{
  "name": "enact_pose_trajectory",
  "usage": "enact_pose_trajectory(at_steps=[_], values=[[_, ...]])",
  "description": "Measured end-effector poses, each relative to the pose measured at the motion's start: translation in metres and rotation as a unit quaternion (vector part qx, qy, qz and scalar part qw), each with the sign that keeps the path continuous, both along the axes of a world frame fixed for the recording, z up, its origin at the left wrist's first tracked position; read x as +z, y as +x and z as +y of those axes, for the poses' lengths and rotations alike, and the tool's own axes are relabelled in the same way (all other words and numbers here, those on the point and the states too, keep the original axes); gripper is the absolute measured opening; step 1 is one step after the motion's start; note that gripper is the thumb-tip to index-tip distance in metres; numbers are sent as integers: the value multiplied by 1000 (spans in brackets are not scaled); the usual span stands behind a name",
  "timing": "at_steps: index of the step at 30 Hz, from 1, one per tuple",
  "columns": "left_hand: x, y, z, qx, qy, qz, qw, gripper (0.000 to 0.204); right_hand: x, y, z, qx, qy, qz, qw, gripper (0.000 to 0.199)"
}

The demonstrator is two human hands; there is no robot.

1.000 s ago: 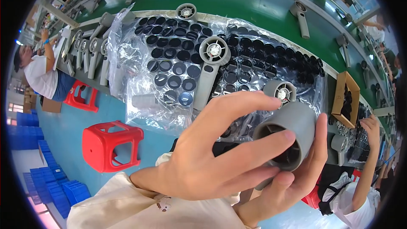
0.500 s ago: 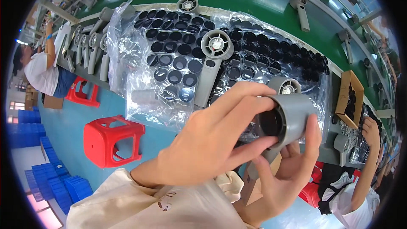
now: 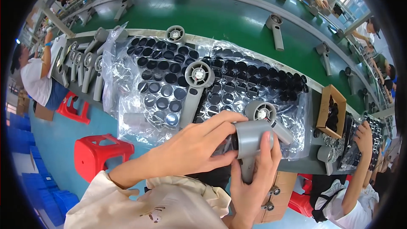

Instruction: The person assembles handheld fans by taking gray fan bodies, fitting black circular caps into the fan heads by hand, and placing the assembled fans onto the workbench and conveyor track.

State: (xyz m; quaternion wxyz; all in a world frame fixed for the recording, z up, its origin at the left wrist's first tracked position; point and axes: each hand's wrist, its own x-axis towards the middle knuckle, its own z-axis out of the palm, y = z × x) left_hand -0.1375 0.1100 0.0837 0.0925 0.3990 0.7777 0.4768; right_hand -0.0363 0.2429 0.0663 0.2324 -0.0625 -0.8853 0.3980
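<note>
Before me I hold a grey handheld fan (image 3: 253,139) with its cylindrical head turned sideways. My right hand (image 3: 254,182) is closed round the handle and the near side of the head. At the head's left end, the fingers and thumb of my left hand (image 3: 197,146) pinch a dark round cap (image 3: 234,141), seen only as a black edge. How deep it sits is hidden by my fingers. Just behind lies another grey fan (image 3: 261,112), and a third fan (image 3: 199,74) rests on clear plastic trays (image 3: 131,124) of black round caps (image 3: 162,103).
A green conveyor belt (image 3: 203,19) carrying spaced fans runs beyond the trays. Several fans (image 3: 87,61) lie at the left. On the right stand a cardboard box (image 3: 324,110) of dark parts and a co-worker's arm (image 3: 360,161). A red stool (image 3: 87,161) is at lower left.
The fan in my hands has moved left and turned, so its dark open end now faces left, away from view. My view has shifted, showing more of the far side.
</note>
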Motion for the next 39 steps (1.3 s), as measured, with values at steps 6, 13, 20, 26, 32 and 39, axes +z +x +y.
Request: enact_pose_trajectory(at_steps=[6,13,20,26,32,39], values=[[-3,12,-8,43,73,76,993,33,1,-2,0,38,-163,19,986,75],[4,26,-3,133,65,66,987,36,5,-9,-7,-3,-231,38,972,76],[23,28,-1,149,10,-8,989,37,25,-8,7,45,-47,30,997,65],[12,35,12,122,-7,20,992,36,13,6,13,4,-76,21,997,66],[22,34,29,55,-48,13,997,37,3,19,11,-94,-84,49,991,71],[33,26,25,18,-64,1,998,40,-1,28,25,-30,-126,52,990,72]])
